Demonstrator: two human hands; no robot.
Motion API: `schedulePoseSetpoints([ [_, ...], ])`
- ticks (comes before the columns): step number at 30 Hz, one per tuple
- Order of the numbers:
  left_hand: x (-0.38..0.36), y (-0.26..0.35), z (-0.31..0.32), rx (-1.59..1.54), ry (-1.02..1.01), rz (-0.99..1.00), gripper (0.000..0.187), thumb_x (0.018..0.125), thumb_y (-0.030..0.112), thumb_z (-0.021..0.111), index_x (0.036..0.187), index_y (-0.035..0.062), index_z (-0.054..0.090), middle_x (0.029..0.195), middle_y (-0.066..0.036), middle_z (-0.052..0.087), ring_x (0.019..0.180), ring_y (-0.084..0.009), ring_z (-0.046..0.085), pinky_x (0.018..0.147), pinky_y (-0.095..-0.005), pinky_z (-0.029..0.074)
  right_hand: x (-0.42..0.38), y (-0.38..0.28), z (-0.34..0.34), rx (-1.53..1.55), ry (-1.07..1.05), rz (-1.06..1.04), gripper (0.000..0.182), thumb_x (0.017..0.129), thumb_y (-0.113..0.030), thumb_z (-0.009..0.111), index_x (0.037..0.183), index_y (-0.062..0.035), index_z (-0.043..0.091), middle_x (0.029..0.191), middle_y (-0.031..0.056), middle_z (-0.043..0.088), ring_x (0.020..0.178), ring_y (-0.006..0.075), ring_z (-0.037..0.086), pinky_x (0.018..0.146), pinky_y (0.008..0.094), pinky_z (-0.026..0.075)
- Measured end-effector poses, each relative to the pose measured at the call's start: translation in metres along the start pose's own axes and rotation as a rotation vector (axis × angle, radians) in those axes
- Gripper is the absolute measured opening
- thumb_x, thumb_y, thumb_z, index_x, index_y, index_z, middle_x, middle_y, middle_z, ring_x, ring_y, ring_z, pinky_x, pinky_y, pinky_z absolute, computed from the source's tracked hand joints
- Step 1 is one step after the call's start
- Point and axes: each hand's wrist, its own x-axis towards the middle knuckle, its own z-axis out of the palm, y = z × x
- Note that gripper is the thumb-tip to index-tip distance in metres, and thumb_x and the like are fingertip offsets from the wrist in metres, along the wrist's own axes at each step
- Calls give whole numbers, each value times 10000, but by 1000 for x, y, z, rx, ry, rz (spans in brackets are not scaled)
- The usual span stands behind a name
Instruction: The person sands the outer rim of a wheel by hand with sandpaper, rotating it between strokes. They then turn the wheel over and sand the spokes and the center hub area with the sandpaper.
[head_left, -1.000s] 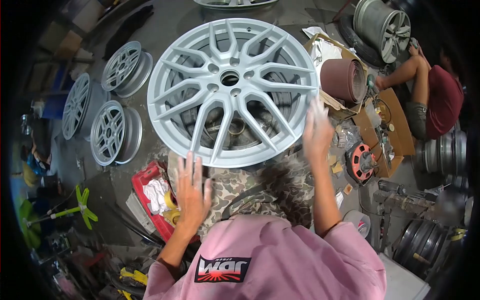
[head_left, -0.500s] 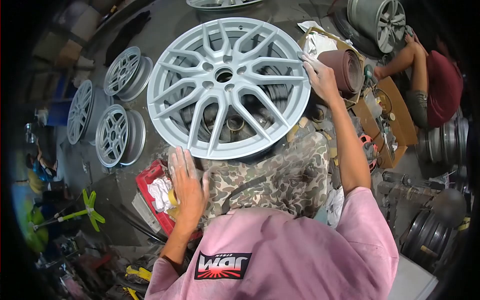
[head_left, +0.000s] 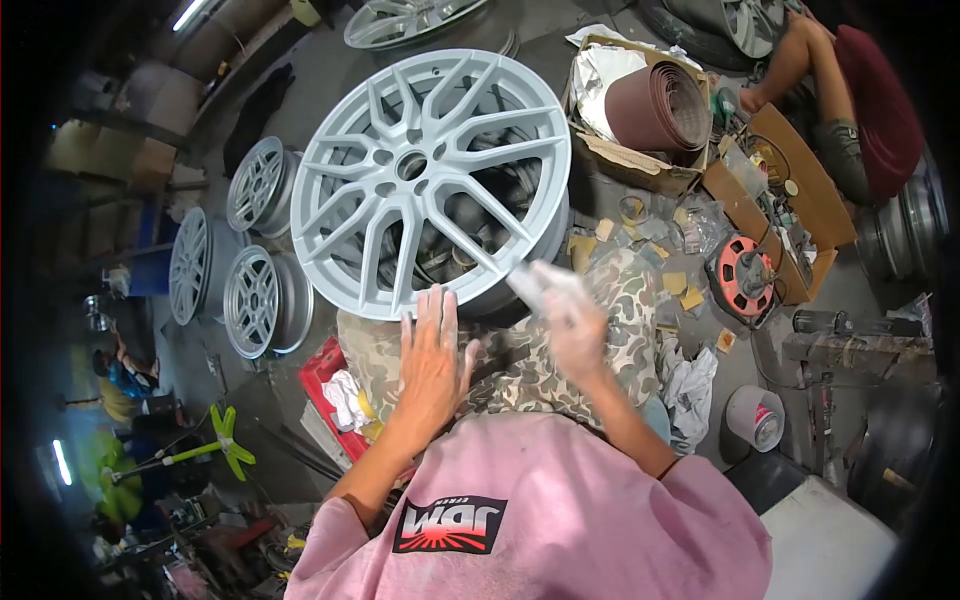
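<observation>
A large pale-grey alloy wheel (head_left: pixel 412 165) with split spokes leans in front of me, its lower part over my camouflage-covered lap (head_left: pixel 610 330). My left hand (head_left: pixel 432 350) rests at its bottom rim, fingers stretched and dusted white, palm down. At the lower right of the rim is my right hand (head_left: pixel 572 320), blurred by motion, its fingers bent together. A pale, flat-looking piece seems to stick out from these fingers toward the rim, too smeared to name.
Several smaller wheels (head_left: pixel 252 300) stand at left. A box (head_left: pixel 640 170) with a brown abrasive roll (head_left: pixel 655 108), an orange-red reel (head_left: pixel 742 278) and an open carton (head_left: pixel 800 220) are at right. A red tray (head_left: pixel 325 395) lies by my left arm. Another person (head_left: pixel 870 110) sits at upper right.
My right hand has come down from the upper right rim to the lower right, nearer my lap. The wheel sits further left and more tilted in view; the camera has shifted too.
</observation>
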Motion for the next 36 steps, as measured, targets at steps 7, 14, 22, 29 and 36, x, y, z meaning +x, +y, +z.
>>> schedulePoseSetpoints([
  [7, 62, -4, 32, -165, 220, 54, 375, 980, 219, 671, 1251, -30, 602, 1197, -219, 655, 1092, -413, 625, 956, -480, 478, 104, 25, -78, 400, 256, 510, 213, 1029, -207, 667, 1084, -6, 713, 780, -49, 596, 678, 51, 515, 621, 205, 403],
  [14, 64, 4, 40, -129, 308, -2, 322, 957, 176, 691, 1194, -31, 621, 1163, -217, 673, 1056, -412, 641, 943, -478, 495, 123, 152, -16, 378, -66, 768, 233, 962, -230, 749, 1017, -5, 723, 850, 24, 689, 676, 68, 572, 609, 209, 463],
  [22, 55, 44, 34, 61, 337, -75, 539, 925, 200, 729, 1337, -69, 510, 1235, -261, 585, 1127, -427, 570, 968, -508, 450, 42, 171, -22, 727, 68, 915, 275, 966, -318, 754, 958, -45, 727, 826, -18, 672, 672, 59, 571, 617, 225, 433],
  [29, 82, 41, -16, -301, 160, -269, 270, 979, 214, 685, 968, -51, 737, 900, -177, 720, 853, -266, 705, 787, -378, 533, 41, 163, -38, 912, 5, 911, 243, 963, -358, 761, 895, -138, 684, 797, -70, 621, 654, 37, 523, 617, 213, 375],
  [36, 91, 85, -2, -1048, -164, -401, 438, 1022, 383, 659, 1198, -14, 722, 1052, -99, 742, 841, -158, 693, 713, -302, 555, 19, 114, -58, 957, -6, 727, 171, 1013, -229, 706, 906, -95, 704, 838, -78, 624, 816, 17, 532, 726, 208, 392],
])
